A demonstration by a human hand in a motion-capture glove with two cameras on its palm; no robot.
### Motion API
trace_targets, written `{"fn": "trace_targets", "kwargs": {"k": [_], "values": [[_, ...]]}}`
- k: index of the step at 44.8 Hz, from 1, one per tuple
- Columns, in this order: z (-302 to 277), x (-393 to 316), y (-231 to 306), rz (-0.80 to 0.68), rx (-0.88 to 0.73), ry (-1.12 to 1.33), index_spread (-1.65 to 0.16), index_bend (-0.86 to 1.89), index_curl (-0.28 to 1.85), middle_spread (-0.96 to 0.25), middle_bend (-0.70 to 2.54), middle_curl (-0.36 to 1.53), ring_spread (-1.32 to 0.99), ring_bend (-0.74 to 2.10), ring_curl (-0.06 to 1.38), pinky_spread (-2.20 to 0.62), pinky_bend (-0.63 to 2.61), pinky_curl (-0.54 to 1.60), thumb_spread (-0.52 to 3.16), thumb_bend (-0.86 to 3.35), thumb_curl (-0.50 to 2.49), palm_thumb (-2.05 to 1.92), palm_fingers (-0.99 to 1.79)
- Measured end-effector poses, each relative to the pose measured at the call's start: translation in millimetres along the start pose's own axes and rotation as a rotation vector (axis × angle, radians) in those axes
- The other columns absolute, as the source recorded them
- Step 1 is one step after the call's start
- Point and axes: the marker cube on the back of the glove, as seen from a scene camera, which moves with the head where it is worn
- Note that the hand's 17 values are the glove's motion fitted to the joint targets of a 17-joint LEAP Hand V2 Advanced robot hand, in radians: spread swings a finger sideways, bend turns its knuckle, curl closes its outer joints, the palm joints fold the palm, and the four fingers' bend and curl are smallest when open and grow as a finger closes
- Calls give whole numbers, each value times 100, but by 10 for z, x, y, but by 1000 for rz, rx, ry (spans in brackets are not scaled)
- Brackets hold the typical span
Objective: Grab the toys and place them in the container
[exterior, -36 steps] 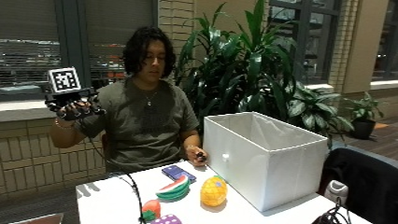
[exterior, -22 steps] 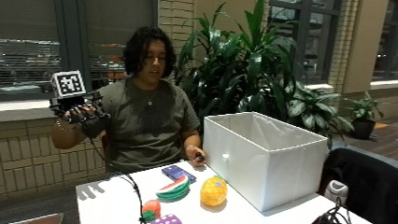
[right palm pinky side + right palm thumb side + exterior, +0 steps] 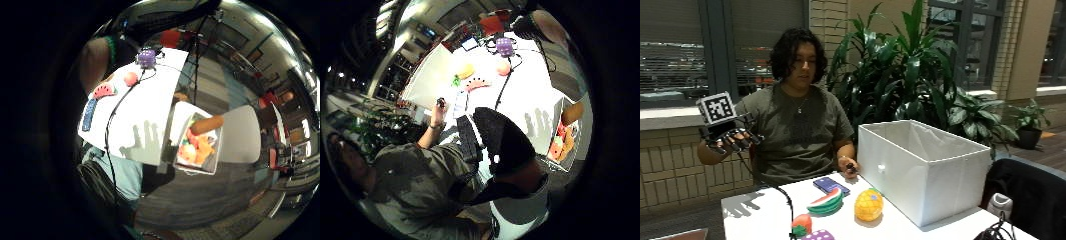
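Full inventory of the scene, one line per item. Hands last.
table: 1, white, in front of the person
container: 1, white bin, on the table by the bare hand
pineapple toy: 1, yellow, on the table beside the container
watermelon slice toy: 1, red and green, next to the pineapple toy
blue block: 1, blue, behind the watermelon slice toy
strawberry toy: 1, red, near table front
purple toy: 1, purple with dots, front edge
plant: green, behind the container
right hand: black glove, raised, holding nothing
bare hand: resting on the table

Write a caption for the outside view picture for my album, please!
Person raises black-gloved right hand beside a table holding a yellow pineapple toy, watermelon-slice toy and white fabric container.
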Motion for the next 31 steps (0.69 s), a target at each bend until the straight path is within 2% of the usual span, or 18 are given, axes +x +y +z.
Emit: {"fn": "trace_targets", "kwargs": {"k": [11,14,18,21,31], "values": [[530,-34,-435,-25,-102,-84,-39,23,31,-17,18,20,-31,48,19,-2,56,29,136,-3,15,-5,34],[680,-49,-594,-18,-100,-83,-39,18,30,-18,18,20,-33,58,21,-4,57,29,137,-2,16,-3,41],[980,-63,-906,-13,-50,-45,-38,-5,18,-25,42,28,-41,93,30,-19,63,30,139,0,18,1,84],[1237,-94,-1124,25,-57,2,-37,-8,11,-31,62,35,-45,115,37,-27,73,33,141,3,20,8,97],[1895,-153,-1660,107,-59,55,-37,12,7,-53,120,64,-62,156,64,-41,109,54,134,5,25,19,82]]}}
